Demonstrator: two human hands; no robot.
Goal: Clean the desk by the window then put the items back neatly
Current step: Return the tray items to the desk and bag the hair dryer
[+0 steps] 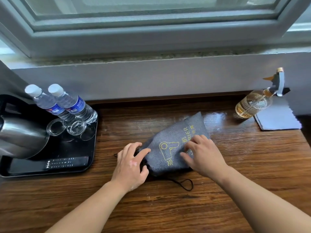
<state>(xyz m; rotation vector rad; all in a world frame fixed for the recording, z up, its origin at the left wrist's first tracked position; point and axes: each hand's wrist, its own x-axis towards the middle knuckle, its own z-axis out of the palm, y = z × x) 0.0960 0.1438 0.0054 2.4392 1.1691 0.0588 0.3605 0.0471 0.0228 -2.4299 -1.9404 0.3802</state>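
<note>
A grey drawstring bag with a yellow hair-dryer print lies slanted in the middle of the wooden desk. My left hand grips its gathered mouth at the lower left. My right hand rests flat on the bag's right side, fingers spread. The bag's black cord loops on the desk in front. A spray bottle of amber liquid stands at the back right beside a folded pale cloth.
A black tray at the left holds a steel kettle, two water bottles, two upturned glasses and a remote. A wall and window sill run along the back.
</note>
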